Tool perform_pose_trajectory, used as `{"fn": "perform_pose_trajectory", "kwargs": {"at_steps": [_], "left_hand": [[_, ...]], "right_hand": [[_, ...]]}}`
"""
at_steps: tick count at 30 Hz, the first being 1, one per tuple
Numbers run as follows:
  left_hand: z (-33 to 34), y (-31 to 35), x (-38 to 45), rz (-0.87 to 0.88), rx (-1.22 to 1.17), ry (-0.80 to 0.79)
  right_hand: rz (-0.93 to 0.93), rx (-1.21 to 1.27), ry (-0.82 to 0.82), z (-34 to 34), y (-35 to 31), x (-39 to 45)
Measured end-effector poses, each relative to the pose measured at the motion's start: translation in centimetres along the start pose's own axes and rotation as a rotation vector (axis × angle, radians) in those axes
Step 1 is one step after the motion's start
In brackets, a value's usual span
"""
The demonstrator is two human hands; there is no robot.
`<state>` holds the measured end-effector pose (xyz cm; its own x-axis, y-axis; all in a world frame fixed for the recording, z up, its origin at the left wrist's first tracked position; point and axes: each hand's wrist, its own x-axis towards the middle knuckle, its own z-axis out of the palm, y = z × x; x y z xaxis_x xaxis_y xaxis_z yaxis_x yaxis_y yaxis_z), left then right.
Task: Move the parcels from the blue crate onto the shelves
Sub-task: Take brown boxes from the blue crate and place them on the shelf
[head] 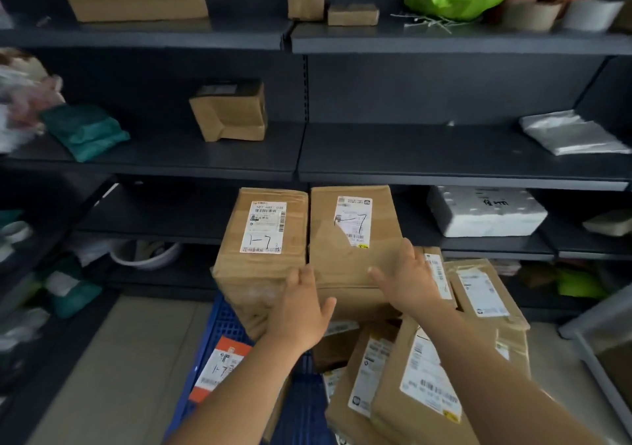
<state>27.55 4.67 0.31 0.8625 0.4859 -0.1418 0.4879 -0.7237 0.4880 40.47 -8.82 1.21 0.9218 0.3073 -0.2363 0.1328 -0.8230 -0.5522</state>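
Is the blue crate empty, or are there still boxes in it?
Not empty. The blue crate still holds many cardboard parcels, piled above its rim, plus an orange-labelled one.

A parcel storeroom: dark grey metal shelves (pixel 444 150) hold brown cardboard boxes (pixel 229 111), and labelled parcels (pixel 261 239) fill a blue plastic crate (pixel 222 325).

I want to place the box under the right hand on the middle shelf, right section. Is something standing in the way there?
Nothing visible blocks it. The right hand rests on the cardboard box, and the middle shelf above it is bare at the centre; only a silver bag lies at its far right end.
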Motion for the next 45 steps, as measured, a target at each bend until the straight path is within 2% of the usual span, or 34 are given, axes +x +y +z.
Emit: {"fn": "perform_pose_trajectory", "kwargs": {"at_steps": [10, 19, 28, 34, 45], "left_hand": [[1.8, 2.6, 1.2, -0.159, -0.091, 0.113], [2.4, 3.9, 2.5, -0.224, -0.236, 0.222], [2.0, 4.1, 3.7, -0.295, -0.34, 0.163], [1.2, 4.8, 3.7, -0.267, -0.361, 0.139], [-3.1, 6.8, 2.8, -0.068, -0.411, 0.299]], "right_hand": [[0.091, 0.125, -0.091, 1.0, 1.0, 2.9], [0.084, 0.243, -0.07, 0.2, 2.2, 3.7], [0.051, 0.31, -0.069, -0.2, 2.8, 3.2], [0.033, 0.392, -0.048, -0.3, 3.3, 2.4], [-0.156, 0.539, 0.108, -3.8, 1.3, 0.9]]}}
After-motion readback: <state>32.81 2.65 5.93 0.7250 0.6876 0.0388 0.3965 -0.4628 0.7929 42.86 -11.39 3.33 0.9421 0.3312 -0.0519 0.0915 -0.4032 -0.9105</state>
